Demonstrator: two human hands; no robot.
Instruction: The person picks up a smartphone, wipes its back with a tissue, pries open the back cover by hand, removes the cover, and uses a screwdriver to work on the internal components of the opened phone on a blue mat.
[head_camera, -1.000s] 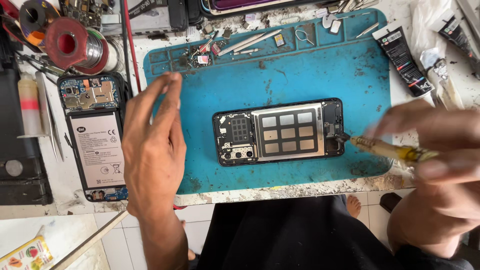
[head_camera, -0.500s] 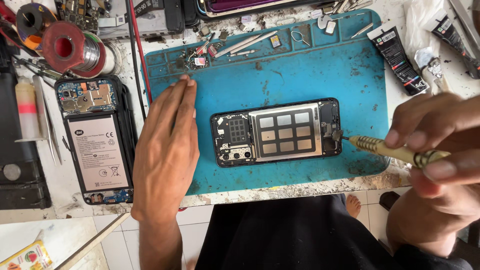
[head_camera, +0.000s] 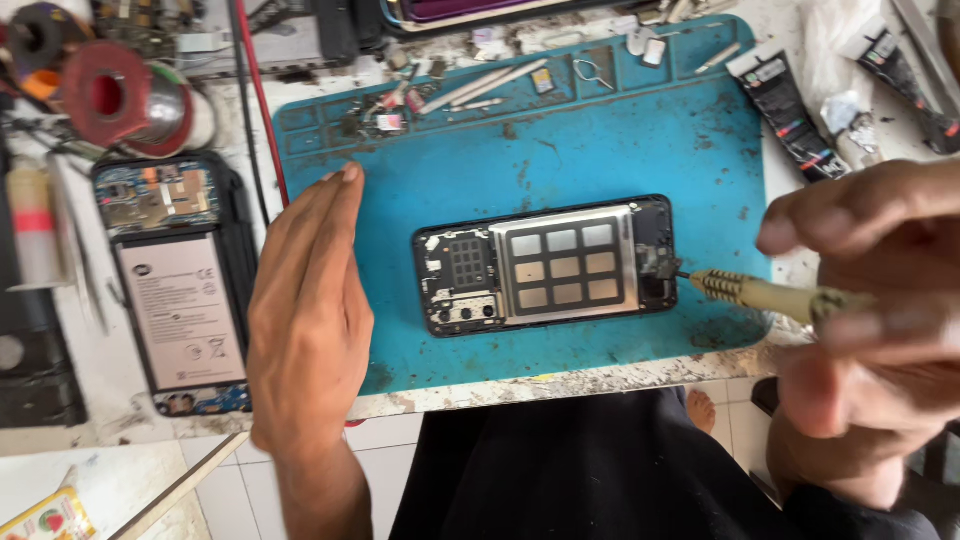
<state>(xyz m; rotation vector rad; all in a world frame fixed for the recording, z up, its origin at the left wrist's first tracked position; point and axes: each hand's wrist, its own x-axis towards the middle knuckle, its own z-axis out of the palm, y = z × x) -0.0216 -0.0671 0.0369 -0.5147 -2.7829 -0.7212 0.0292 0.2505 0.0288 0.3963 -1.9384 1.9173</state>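
An opened phone frame (head_camera: 547, 265) without a battery lies flat on the blue work mat (head_camera: 560, 150). My right hand (head_camera: 870, 300) grips a yellowish screwdriver (head_camera: 760, 292), and its tip touches the frame's right end. My left hand (head_camera: 310, 310) stands edge-on at the mat's left edge, fingers straight and together, holding nothing, apart from the frame.
A second opened phone (head_camera: 175, 285) with its battery showing lies left of the mat. Solder spools (head_camera: 120, 100) sit at the far left back. Small parts and tweezers (head_camera: 480, 90) fill the mat's back trays. Black glue tubes (head_camera: 785, 110) lie at the right back. My dark lap lies below the table edge.
My left hand has slid right from over the second phone to the mat's left edge. The screwdriver stays at the frame's right end.
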